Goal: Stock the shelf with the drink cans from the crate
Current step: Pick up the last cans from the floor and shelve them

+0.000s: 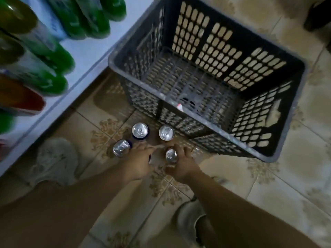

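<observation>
Four silver-topped drink cans stand on the tiled floor just in front of the dark plastic crate (206, 114). Two cans (140, 130) (166, 133) stand nearest the crate, and a third can (121, 148) is to the left. My right hand (184, 167) is wrapped around the fourth can (171, 155). My left hand (138, 163) lies beside it, fingers stretched toward that can; a dark edge shows under the palm, and I cannot tell what it holds. The crate holds no cans I can see, only a small scrap (180, 106). The white shelf (86, 56) is at the left.
Green bottles (53, 56) and a red-brown one (21, 97) lie in rows on the shelf, blurred. My two pale shoes (53, 158) (189, 221) rest on the patterned floor tiles on either side of my arms. A dark object (318, 13) sits at the top right.
</observation>
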### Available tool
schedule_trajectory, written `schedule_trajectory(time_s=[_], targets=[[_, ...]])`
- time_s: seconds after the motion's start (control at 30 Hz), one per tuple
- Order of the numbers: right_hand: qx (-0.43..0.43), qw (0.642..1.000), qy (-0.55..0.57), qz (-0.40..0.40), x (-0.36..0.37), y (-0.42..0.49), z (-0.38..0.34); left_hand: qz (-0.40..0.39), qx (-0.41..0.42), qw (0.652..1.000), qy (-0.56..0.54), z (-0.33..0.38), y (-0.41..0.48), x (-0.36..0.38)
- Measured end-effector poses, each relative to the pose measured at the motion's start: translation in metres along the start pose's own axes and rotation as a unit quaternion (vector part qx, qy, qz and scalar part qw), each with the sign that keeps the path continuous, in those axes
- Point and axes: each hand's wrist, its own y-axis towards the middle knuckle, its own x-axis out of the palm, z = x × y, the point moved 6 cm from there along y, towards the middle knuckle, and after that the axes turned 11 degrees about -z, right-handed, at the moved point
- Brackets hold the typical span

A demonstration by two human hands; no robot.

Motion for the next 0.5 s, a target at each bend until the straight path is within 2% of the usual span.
schedule_trajectory(time_s=[0.17, 0.33, 0.5], targets=[[-0.006, 0.999, -0.003, 0.047, 0.004, 0.026, -0.006, -0.010, -0.040, 0.999, -0.012, -0.021, 0.020, 0.011], [-0.034, 0.994, 0.044, 0.094, -0.017, -0.017, -0.020, -0.002, -0.033, 0.999, -0.025, -0.013, 0.002, -0.005], [-0.101, 0.980, 0.064, 0.157, -0.055, -0.111, -0.060, -0.002, 0.036, 0.982, -0.186, 0.029, -0.060, -0.052]])
